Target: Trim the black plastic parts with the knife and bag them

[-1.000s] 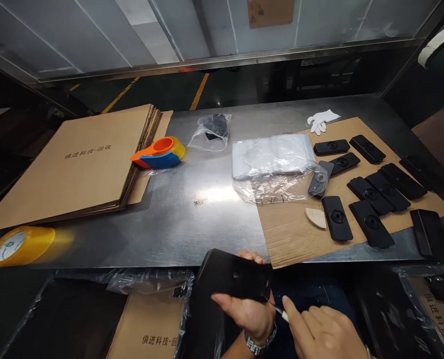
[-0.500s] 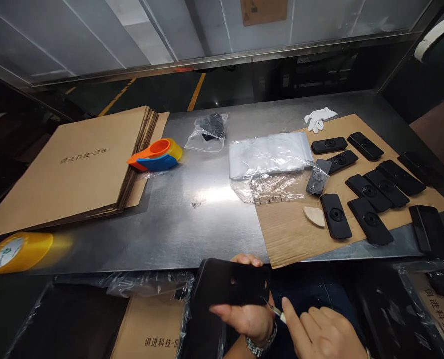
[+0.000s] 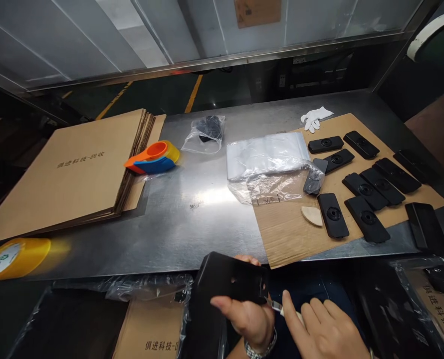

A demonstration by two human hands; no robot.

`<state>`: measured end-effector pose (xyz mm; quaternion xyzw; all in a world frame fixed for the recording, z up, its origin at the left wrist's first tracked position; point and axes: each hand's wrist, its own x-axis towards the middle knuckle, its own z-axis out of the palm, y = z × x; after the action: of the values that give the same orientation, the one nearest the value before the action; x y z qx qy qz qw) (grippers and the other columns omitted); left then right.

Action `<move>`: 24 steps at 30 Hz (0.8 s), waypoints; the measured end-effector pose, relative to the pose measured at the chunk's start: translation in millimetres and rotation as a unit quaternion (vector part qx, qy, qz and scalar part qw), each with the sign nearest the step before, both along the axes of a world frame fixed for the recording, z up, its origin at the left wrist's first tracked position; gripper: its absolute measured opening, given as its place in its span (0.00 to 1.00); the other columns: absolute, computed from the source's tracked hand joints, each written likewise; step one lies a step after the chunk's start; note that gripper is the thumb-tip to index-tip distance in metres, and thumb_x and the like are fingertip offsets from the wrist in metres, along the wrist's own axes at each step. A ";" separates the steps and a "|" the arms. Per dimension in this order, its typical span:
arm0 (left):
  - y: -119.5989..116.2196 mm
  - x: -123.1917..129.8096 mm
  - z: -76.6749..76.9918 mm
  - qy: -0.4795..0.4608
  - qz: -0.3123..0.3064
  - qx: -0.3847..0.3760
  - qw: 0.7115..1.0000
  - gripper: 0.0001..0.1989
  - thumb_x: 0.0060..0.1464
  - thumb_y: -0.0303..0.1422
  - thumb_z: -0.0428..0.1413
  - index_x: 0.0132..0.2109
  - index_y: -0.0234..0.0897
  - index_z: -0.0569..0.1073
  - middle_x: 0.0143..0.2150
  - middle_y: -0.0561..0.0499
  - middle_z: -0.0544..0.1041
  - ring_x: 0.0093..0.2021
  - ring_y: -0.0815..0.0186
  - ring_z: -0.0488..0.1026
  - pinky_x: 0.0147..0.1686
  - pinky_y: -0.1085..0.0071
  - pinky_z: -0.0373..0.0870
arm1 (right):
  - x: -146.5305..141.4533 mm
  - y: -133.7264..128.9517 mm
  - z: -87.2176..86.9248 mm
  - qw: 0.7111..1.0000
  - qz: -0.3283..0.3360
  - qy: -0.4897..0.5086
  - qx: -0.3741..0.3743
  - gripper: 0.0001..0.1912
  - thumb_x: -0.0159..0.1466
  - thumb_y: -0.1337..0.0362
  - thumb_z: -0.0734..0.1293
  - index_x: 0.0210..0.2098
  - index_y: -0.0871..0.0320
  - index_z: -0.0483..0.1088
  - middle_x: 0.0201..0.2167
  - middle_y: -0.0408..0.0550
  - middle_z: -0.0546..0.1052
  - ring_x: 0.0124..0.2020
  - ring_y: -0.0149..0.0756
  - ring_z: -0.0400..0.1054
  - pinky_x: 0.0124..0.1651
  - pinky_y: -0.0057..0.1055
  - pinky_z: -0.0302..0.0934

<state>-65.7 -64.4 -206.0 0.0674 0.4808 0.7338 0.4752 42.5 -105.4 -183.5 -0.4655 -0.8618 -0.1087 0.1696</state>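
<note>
A steel bench (image 3: 169,224) spans the workplace, a stack of cardboard (image 3: 80,169) at its left and a flat cardboard sheet (image 3: 278,244) at its right. A pack of clear plastic (image 3: 267,154) overlaps the sheet's left side. At the bench's near edge, in front of the worker, a black case (image 3: 233,274) rests in the left hand (image 3: 250,321), palm up and gripping from below, thumb along the near side. The right hand (image 3: 325,329) is closed around a tool's pale handle, index finger stretched along it.

Black parts (image 3: 333,214) lie spread over the sheet, most with a round fitting facing up. A tape roll (image 3: 31,254) sits at the bench's near left corner, a tape dispenser (image 3: 152,164) against the stack, a white glove (image 3: 315,119) behind the sheet. Smallest is the tool (image 3: 276,305), its metal end at the case's near right corner; whether it touches is too fine to tell.

The step appears to be close work on that corner. The next move seems to call for a steady left grip and light, controlled pressure.
</note>
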 end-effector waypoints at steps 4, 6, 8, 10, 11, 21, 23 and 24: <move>3.4 -1.8 2.9 -0.067 0.017 -0.105 0.992 0.27 0.48 0.56 0.47 0.35 0.38 0.75 0.30 0.50 0.74 0.30 0.67 0.72 0.30 0.75 0.72 | 11.2 8.0 -0.3 1.000 -0.011 -0.006 -0.029 0.21 0.63 0.75 0.49 0.43 0.62 0.70 0.15 0.45 0.65 0.18 0.33 0.57 0.25 0.33 0.45; 6.5 -3.2 6.8 -0.116 0.019 -0.135 0.984 0.26 0.54 0.51 0.43 0.35 0.36 0.75 0.30 0.49 0.75 0.29 0.68 0.73 0.29 0.75 0.72 | 18.3 11.2 -2.1 0.998 -0.024 0.004 -0.053 0.22 0.64 0.74 0.48 0.45 0.63 0.69 0.17 0.46 0.65 0.20 0.33 0.57 0.26 0.33 0.47; 8.8 -4.8 10.2 -0.160 0.001 -0.160 0.974 0.26 0.56 0.49 0.40 0.34 0.33 0.75 0.29 0.48 0.74 0.28 0.67 0.73 0.29 0.75 0.72 | 24.8 13.2 -4.3 0.995 -0.028 0.025 -0.087 0.21 0.65 0.73 0.47 0.46 0.63 0.68 0.19 0.46 0.66 0.22 0.32 0.59 0.27 0.31 0.50; 9.5 -6.0 11.6 -0.180 -0.024 -0.154 0.971 0.26 0.56 0.49 0.40 0.33 0.33 0.74 0.28 0.48 0.74 0.27 0.67 0.73 0.29 0.74 0.72 | 29.3 13.6 -5.7 0.991 -0.024 0.049 -0.126 0.21 0.66 0.72 0.48 0.47 0.62 0.68 0.22 0.46 0.67 0.24 0.31 0.60 0.27 0.28 0.53; 9.2 -6.2 11.5 -0.182 -0.037 -0.141 0.972 0.26 0.56 0.49 0.40 0.33 0.33 0.74 0.28 0.48 0.73 0.27 0.67 0.72 0.29 0.74 0.71 | 30.7 13.4 -5.8 0.988 -0.023 0.058 -0.138 0.20 0.66 0.71 0.48 0.47 0.62 0.68 0.22 0.46 0.67 0.24 0.31 0.61 0.27 0.28 0.53; 1.3 -2.7 8.9 -0.126 -0.086 -0.046 0.987 0.24 0.52 0.51 0.44 0.32 0.36 0.73 0.28 0.49 0.72 0.28 0.67 0.69 0.29 0.73 0.70 | 26.1 7.0 2.3 0.991 -0.052 0.049 -0.115 0.18 0.67 0.64 0.51 0.44 0.59 0.70 0.21 0.44 0.66 0.22 0.29 0.60 0.26 0.28 0.50; 0.9 -2.7 9.5 -0.122 -0.085 -0.042 0.988 0.24 0.50 0.52 0.46 0.32 0.35 0.74 0.28 0.49 0.71 0.28 0.67 0.69 0.29 0.73 0.70 | 25.8 6.2 2.4 0.991 -0.054 0.046 -0.112 0.18 0.67 0.64 0.51 0.44 0.59 0.70 0.21 0.44 0.66 0.22 0.29 0.60 0.27 0.28 0.50; 0.9 -2.7 9.8 -0.121 -0.084 -0.041 0.988 0.24 0.50 0.52 0.46 0.32 0.35 0.74 0.28 0.49 0.71 0.27 0.67 0.69 0.29 0.73 0.70 | 25.9 5.9 2.2 0.991 -0.054 0.044 -0.111 0.18 0.67 0.64 0.51 0.44 0.59 0.70 0.21 0.44 0.66 0.23 0.29 0.60 0.27 0.28 0.49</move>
<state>-68.4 -63.6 -196.2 -0.0013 0.4418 0.6734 0.5927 68.4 -99.5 -181.3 -0.5316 -0.8339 -0.0006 0.1485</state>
